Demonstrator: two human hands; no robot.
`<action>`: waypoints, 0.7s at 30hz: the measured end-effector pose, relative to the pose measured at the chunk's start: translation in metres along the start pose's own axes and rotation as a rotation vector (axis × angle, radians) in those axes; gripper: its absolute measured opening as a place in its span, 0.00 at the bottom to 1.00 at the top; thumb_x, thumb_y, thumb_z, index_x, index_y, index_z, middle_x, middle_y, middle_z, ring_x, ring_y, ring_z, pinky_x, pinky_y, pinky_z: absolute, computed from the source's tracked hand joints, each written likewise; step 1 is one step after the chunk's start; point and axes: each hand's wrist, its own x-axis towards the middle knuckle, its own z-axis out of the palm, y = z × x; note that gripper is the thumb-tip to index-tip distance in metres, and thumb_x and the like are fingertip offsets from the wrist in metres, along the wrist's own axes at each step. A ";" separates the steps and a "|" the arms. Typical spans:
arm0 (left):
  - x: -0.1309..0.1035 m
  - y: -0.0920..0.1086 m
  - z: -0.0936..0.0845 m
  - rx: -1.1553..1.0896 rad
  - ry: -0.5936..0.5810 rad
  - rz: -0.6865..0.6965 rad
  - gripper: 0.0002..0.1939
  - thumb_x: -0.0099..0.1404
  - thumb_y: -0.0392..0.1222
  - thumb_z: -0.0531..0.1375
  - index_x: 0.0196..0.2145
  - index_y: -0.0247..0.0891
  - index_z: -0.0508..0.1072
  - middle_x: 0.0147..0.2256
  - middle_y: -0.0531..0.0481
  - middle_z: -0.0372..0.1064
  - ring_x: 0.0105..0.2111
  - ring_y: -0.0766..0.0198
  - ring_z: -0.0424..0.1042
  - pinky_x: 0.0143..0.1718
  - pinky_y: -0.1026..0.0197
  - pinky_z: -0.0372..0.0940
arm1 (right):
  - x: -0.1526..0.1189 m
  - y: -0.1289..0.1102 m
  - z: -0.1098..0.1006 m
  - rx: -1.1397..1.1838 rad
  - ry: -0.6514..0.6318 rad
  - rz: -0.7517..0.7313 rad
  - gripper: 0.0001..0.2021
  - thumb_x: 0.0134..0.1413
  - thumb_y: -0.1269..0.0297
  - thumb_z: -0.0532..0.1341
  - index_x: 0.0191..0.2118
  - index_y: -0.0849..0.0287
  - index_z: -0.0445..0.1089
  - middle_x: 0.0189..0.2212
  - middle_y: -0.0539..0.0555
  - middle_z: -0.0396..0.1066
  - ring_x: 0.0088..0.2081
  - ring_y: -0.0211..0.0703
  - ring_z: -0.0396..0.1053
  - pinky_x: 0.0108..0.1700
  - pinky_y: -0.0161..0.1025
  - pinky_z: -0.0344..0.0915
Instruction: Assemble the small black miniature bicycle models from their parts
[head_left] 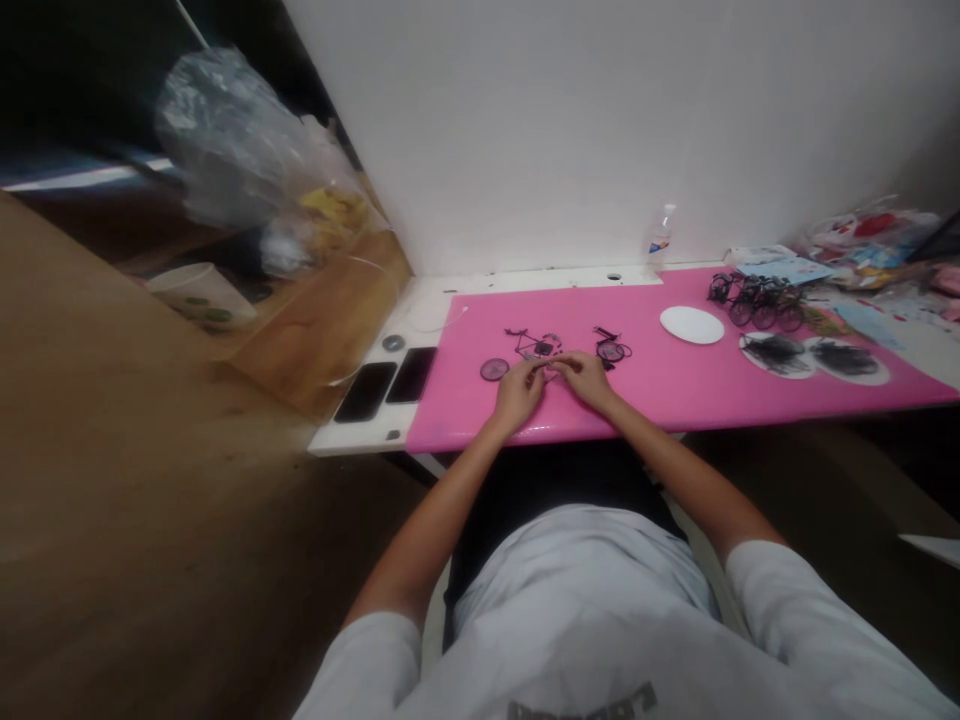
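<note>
My left hand (521,390) and my right hand (585,377) meet over the front part of the pink mat (465,410). Fingers of both are pinched together around a small dark piece, too small to name. Just beyond them lies a black miniature bicycle frame (525,342) with small dark parts (551,343) around it. A loose toy wheel (494,369) rests flat beside my left hand. To the right of my right hand is another dark bicycle part with a wheel (611,351).
Several assembled miniature bicycles (754,300) stand at the back right. A white plate (692,325) lies before them, near two plates of dark parts (776,355). Two phones (366,392) lie at the left edge. A clear bottle (661,238) stands by the wall.
</note>
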 end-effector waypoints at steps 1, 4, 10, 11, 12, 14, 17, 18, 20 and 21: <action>0.000 0.000 0.000 -0.003 0.002 -0.003 0.17 0.78 0.39 0.59 0.58 0.40 0.83 0.51 0.39 0.83 0.42 0.55 0.80 0.44 0.54 0.74 | 0.000 0.000 0.001 0.027 -0.005 0.007 0.08 0.63 0.62 0.71 0.44 0.55 0.87 0.43 0.56 0.86 0.45 0.50 0.83 0.53 0.46 0.77; 0.000 0.001 0.000 -0.007 0.007 0.002 0.17 0.78 0.38 0.59 0.57 0.39 0.83 0.53 0.38 0.83 0.43 0.54 0.81 0.45 0.54 0.74 | 0.000 0.001 0.002 0.098 -0.025 0.026 0.09 0.62 0.60 0.72 0.45 0.55 0.87 0.42 0.56 0.87 0.45 0.50 0.84 0.54 0.46 0.78; 0.000 0.000 -0.001 0.009 0.006 0.016 0.17 0.78 0.37 0.59 0.58 0.40 0.83 0.52 0.39 0.83 0.44 0.54 0.80 0.46 0.54 0.74 | 0.000 0.006 0.004 0.163 -0.054 0.070 0.12 0.58 0.59 0.72 0.47 0.55 0.86 0.44 0.56 0.87 0.45 0.50 0.85 0.53 0.47 0.80; 0.000 0.000 -0.001 0.015 0.001 0.020 0.17 0.78 0.37 0.58 0.58 0.40 0.83 0.52 0.39 0.83 0.44 0.54 0.80 0.46 0.54 0.74 | 0.000 0.007 0.004 0.183 -0.059 0.081 0.13 0.58 0.59 0.72 0.47 0.56 0.86 0.44 0.55 0.87 0.45 0.50 0.85 0.52 0.47 0.81; 0.000 0.000 -0.001 0.019 -0.003 0.025 0.18 0.78 0.37 0.58 0.59 0.40 0.82 0.53 0.39 0.83 0.45 0.54 0.80 0.46 0.53 0.74 | -0.001 0.007 0.004 0.199 -0.060 0.090 0.13 0.58 0.59 0.72 0.47 0.55 0.86 0.44 0.55 0.87 0.44 0.50 0.85 0.51 0.47 0.82; 0.000 0.000 -0.001 0.019 -0.002 0.031 0.17 0.78 0.38 0.58 0.58 0.40 0.82 0.53 0.38 0.83 0.46 0.53 0.80 0.47 0.53 0.73 | -0.001 0.008 0.004 0.213 -0.053 0.097 0.12 0.59 0.59 0.72 0.47 0.55 0.86 0.43 0.55 0.87 0.43 0.50 0.85 0.50 0.47 0.83; -0.001 0.000 0.000 0.018 0.007 0.033 0.16 0.79 0.40 0.60 0.58 0.39 0.82 0.52 0.38 0.82 0.45 0.53 0.80 0.45 0.53 0.73 | -0.001 0.007 0.004 0.200 -0.051 0.078 0.12 0.59 0.59 0.72 0.47 0.55 0.86 0.43 0.56 0.87 0.43 0.50 0.85 0.50 0.47 0.82; -0.001 0.000 0.000 0.015 0.013 0.033 0.15 0.78 0.41 0.60 0.57 0.39 0.82 0.52 0.38 0.83 0.44 0.53 0.80 0.45 0.53 0.72 | -0.001 0.007 0.004 0.194 -0.050 0.073 0.12 0.59 0.59 0.72 0.47 0.55 0.86 0.43 0.56 0.87 0.43 0.50 0.85 0.50 0.47 0.82; -0.001 0.000 0.001 0.008 0.026 0.034 0.14 0.78 0.41 0.61 0.57 0.39 0.82 0.51 0.38 0.83 0.43 0.54 0.80 0.46 0.53 0.72 | -0.001 0.007 0.004 0.184 -0.039 0.067 0.12 0.58 0.59 0.73 0.46 0.55 0.86 0.42 0.56 0.86 0.43 0.50 0.85 0.51 0.47 0.81; -0.001 0.000 0.001 0.007 0.033 0.033 0.14 0.78 0.40 0.61 0.56 0.39 0.82 0.50 0.39 0.83 0.43 0.54 0.80 0.47 0.53 0.72 | 0.000 0.007 0.005 0.180 -0.031 0.066 0.11 0.57 0.59 0.74 0.44 0.55 0.86 0.41 0.55 0.86 0.43 0.50 0.85 0.51 0.47 0.81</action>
